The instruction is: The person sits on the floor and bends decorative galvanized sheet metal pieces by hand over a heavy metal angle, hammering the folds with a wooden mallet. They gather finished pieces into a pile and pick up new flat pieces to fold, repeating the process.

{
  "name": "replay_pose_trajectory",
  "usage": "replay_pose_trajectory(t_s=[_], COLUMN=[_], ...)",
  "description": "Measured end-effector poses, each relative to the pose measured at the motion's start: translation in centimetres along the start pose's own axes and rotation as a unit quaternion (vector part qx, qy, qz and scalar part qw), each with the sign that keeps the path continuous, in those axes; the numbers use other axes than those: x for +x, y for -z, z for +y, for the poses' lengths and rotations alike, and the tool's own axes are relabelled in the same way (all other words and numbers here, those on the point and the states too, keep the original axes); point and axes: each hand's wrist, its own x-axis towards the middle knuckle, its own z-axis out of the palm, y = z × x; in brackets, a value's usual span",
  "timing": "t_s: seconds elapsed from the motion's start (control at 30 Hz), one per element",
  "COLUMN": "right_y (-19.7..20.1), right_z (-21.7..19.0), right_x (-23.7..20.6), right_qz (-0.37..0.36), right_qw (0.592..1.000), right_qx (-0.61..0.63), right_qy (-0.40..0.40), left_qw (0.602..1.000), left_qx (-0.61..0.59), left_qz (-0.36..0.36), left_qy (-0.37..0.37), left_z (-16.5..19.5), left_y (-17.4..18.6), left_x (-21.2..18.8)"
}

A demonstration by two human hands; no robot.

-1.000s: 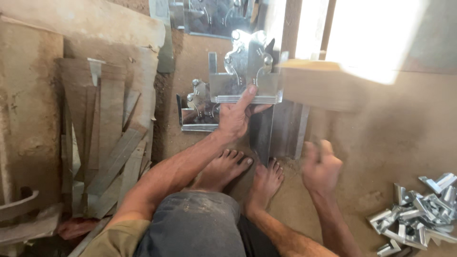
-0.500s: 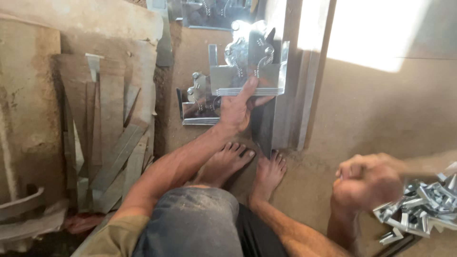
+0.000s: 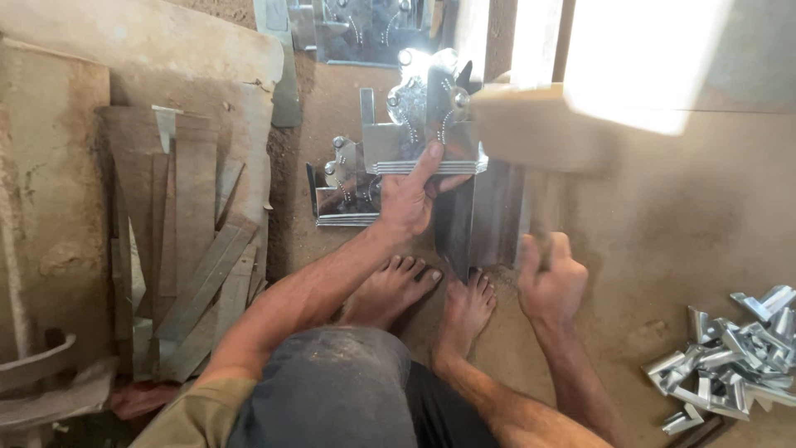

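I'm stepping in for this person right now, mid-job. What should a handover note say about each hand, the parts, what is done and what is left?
Left hand: pressed on the shiny metal piece, holding it on the upright steel block.
Right hand: gripping the handle of a wooden mallet, whose blurred head is beside the piece.
Feet: bare, at the foot of the block.
Parts: a similar piece lies left of the block; small metal clips are piled on the right; flat strips are stacked on the left.
Done: piece seated on the block.
Left: how far the hammering has got cannot be told; the clips lie untouched.
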Motion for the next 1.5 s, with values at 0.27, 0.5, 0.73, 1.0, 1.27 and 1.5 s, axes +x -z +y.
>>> replay_pose_trajectory(t_s=[0.27, 0.5, 0.73, 1.0, 1.27, 1.5], right_y=[1.6, 0.6, -1.0, 6.2, 1.6, 4.0], right_z=[2.9, 4.9, 3.7, 4.3, 3.9, 3.7], right_x=[-3.7, -3.2, -1.6, -2.8, -4.2, -2.5], right_qz=[-0.01, -0.138, -0.251, 0.01, -0.05, 0.077], right_qw=[0.932, 0.821, 0.779, 0.944, 0.995, 0.857], right_qx=[0.353, 0.452, 0.487, 0.321, 0.086, 0.509], right_qy=[-0.079, -0.322, -0.305, 0.068, -0.005, 0.022], left_qw=[0.788, 0.69, 0.727, 0.692, 0.685, 0.673], left_qx=[0.56, 0.603, 0.57, 0.622, 0.636, 0.652], left_qz=[-0.23, -0.373, -0.341, -0.339, -0.331, -0.323], left_qy=[0.113, 0.146, 0.175, 0.138, 0.134, 0.137], left_z=[11.5, 11.8, 10.3, 10.0, 10.0, 10.3], left_y=[-2.0, -3.9, -2.7, -1.8, -2.1, -2.7], left_x=[1.4, 5.7, 6.4, 6.6, 6.2, 6.2])
